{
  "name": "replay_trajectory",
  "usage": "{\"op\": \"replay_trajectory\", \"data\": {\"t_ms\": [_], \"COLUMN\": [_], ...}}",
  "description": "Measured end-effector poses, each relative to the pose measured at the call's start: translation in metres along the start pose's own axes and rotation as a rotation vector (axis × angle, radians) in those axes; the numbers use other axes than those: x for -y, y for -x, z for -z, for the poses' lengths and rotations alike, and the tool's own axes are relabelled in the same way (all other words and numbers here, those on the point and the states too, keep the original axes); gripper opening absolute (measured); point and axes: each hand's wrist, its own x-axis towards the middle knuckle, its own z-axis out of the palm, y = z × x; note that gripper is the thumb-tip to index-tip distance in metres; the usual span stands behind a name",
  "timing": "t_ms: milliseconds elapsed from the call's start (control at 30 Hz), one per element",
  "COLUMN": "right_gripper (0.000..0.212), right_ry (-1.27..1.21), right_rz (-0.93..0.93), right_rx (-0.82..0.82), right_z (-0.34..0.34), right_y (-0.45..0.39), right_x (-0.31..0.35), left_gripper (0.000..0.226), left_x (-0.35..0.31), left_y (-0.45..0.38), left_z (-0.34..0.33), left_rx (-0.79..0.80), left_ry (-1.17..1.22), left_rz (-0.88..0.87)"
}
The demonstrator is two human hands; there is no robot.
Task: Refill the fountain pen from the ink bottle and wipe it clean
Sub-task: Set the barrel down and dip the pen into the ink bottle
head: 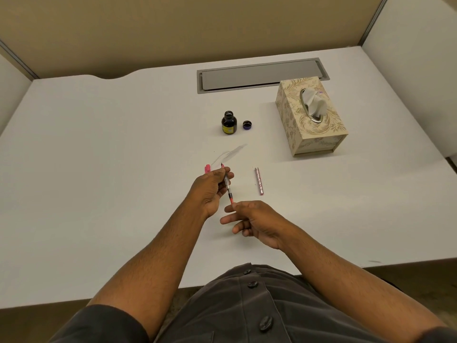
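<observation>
My left hand (210,188) grips the front part of the fountain pen (227,185), a clear converter with a red end, its nib pointing away from me. My right hand (249,221) pinches the red knob at the pen's near end with thumb and forefinger. The dark ink bottle (229,123) stands open further back on the white desk (99,169), its cap (247,125) lying just to its right. The pink pen barrel (259,181) lies right of my hands. A pink pen cap (207,168) peeks out beyond my left hand.
A patterned tissue box (309,117) with a tissue sticking up stands at the back right. A grey cable-tray lid (262,74) is set into the desk behind the bottle. A faint grey smear (230,154) marks the desk between bottle and hands. Partition walls close in three sides.
</observation>
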Motion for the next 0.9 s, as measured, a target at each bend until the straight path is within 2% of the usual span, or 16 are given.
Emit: {"op": "replay_trajectory", "data": {"t_ms": [100,233,367,700,900], "right_gripper": [0.026,0.016,0.018,0.031,0.014], "right_ry": [0.002,0.015,0.052,-0.011,-0.013], "right_rz": [0.017,0.043,0.047,-0.005,0.049], "right_rx": [0.020,-0.059,-0.127,0.026,-0.043], "right_z": [0.0006,0.0000,-0.0001,0.0032,0.0036], "right_y": [0.0000,-0.0032,-0.0055,-0.0003,-0.0051], "right_x": [-0.0014,-0.0029,-0.0030,0.0002,-0.0027], "left_gripper": [0.015,0.014,0.014,0.015,0.015], "left_x": [-0.0002,0.0006,0.0012,-0.0015,-0.0014], "left_y": [0.0011,0.0012,0.0010,-0.0008,0.0000], "left_z": [-0.0009,-0.0009,-0.0018,-0.0007,-0.0015], "left_rx": [-0.009,0.007,0.013,0.002,0.010], "left_ry": [-0.012,-0.007,-0.021,-0.010,-0.008], "left_rz": [0.000,0.001,0.000,0.011,0.011]}}
